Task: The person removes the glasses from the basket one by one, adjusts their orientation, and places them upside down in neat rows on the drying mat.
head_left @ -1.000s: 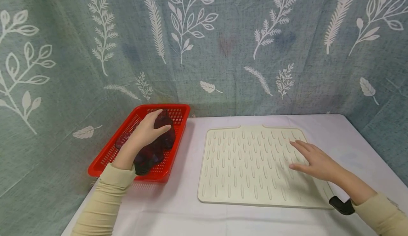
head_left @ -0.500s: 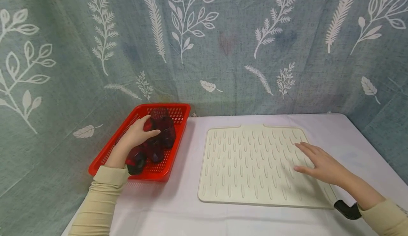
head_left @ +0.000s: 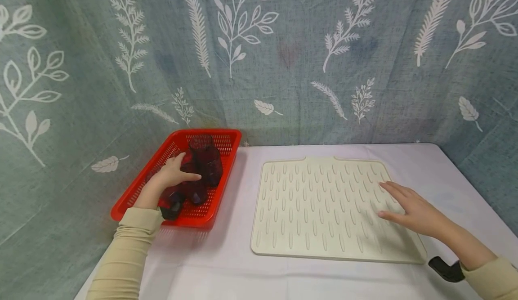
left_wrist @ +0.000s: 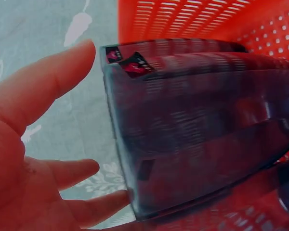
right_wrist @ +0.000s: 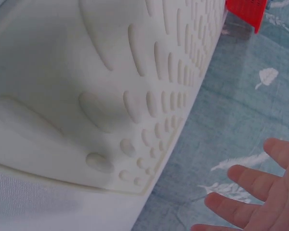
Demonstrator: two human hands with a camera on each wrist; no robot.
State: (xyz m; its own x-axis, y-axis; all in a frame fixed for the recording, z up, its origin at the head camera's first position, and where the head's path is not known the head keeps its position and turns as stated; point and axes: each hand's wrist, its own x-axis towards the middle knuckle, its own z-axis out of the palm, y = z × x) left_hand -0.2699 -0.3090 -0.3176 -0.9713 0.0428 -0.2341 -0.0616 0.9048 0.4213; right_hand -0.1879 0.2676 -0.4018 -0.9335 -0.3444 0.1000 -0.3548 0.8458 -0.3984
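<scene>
Several dark purple, see-through glasses (head_left: pixel 210 167) lie in a red plastic basket (head_left: pixel 218 210) at the left of the head view. My left hand (head_left: pixel 167 176) hovers over them, thumb and fingers spread. In the left wrist view, thumb and fingers stand around the end of one glass (left_wrist: pixel 192 134); a fingertip overlaps its rim, and whether it touches I cannot tell. My right hand (head_left: pixel 417 210) is held above the right side of a cream ridged mat (head_left: pixel 323 205), fingers extended and holding nothing.
A white cloth (head_left: pixel 226 273) covers the table under basket and mat. Behind the table hangs a grey-green curtain (head_left: pixel 283 88) with white leaf prints, which also runs along the left side, close to the basket. A black wrist strap (head_left: pixel 447 269) shows at my right wrist.
My left hand has shifted left and slightly nearer over the basket, uncovering more of the glasses. The right hand has drifted a little to the right.
</scene>
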